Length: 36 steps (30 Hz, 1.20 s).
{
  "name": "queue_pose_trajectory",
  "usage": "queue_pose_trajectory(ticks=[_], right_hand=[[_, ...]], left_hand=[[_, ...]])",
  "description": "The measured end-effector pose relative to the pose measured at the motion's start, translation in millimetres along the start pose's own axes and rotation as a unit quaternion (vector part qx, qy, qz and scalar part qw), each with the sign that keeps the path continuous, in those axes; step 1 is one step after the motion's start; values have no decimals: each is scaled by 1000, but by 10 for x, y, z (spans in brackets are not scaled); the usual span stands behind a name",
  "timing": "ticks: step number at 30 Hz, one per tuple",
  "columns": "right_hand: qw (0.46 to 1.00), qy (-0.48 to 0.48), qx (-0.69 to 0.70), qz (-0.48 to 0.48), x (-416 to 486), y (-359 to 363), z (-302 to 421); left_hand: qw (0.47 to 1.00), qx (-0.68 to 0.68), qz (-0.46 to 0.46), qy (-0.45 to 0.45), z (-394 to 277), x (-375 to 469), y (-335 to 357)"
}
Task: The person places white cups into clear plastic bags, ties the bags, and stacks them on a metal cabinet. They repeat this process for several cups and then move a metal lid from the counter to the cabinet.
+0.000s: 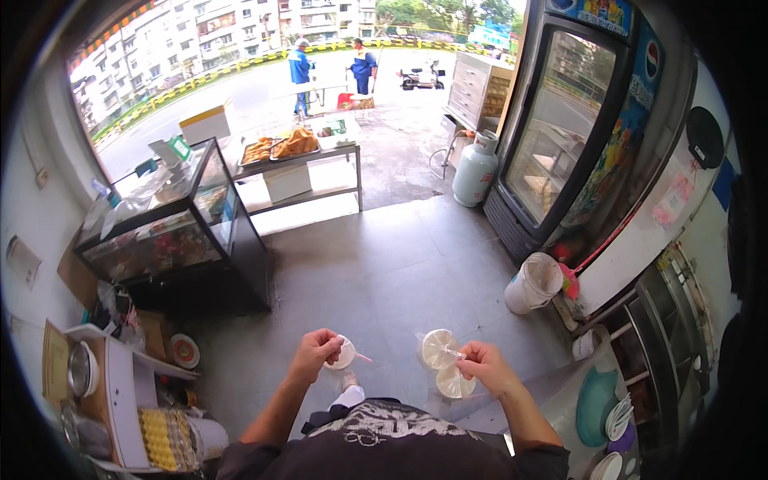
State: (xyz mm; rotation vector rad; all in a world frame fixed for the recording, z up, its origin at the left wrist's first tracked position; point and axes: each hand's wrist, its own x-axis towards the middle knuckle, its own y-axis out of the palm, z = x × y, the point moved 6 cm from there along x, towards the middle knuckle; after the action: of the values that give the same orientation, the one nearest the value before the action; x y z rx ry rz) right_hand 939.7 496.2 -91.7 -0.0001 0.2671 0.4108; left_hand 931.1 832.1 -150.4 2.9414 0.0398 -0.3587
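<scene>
My left hand [317, 355] pinches the gathered top of a clear plastic bag around a round, pale item [344, 354]. A thin pink strip [363, 357] sticks out beside it. In my right hand [487, 367] are the bunched ends of clear plastic around two more round, pale items, an upper one [438, 347] and a lower one [454, 385]. Both hands are held in front of my body above the grey tiled floor [384, 282], apart from each other. What is inside the bags cannot be made out.
A glass display case [162, 240] stands left, with trays of fried food [294, 144] on a metal table beyond. To the right are a gas cylinder [476, 171], a drinks fridge [558, 126], a white bucket [531, 282] and a counter [561, 408]. Two people in blue are outside.
</scene>
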Motion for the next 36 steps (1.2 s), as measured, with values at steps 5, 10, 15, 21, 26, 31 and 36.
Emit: queue_pose_trajectory(ticks=[5, 10, 15, 21, 26, 31, 36], right_hand=[[997, 9, 0, -74, 803, -171, 308], [988, 11, 47, -146, 1479, -471, 444], [981, 7, 65, -180, 2279, -1000, 495], [983, -4, 64, -172, 3388, -1827, 807], [986, -1, 46, -157, 4444, -2545, 1238], [992, -26, 17, -119, 5593, -3214, 1611], [992, -35, 33, -114, 6684, -3829, 1883]], left_hand=[[997, 19, 78, -16, -410, 1165, -77], [984, 89, 154, -6, -846, 2375, 202], [975, 99, 197, 21, -1127, 3621, 631], [980, 30, 195, -16, -1485, 4891, 1042], [989, 6, 147, -5, -1847, 5887, 1114], [993, -22, 112, 5, -1924, 6871, 1019], [994, -24, 104, 2, -1979, 8091, 960]])
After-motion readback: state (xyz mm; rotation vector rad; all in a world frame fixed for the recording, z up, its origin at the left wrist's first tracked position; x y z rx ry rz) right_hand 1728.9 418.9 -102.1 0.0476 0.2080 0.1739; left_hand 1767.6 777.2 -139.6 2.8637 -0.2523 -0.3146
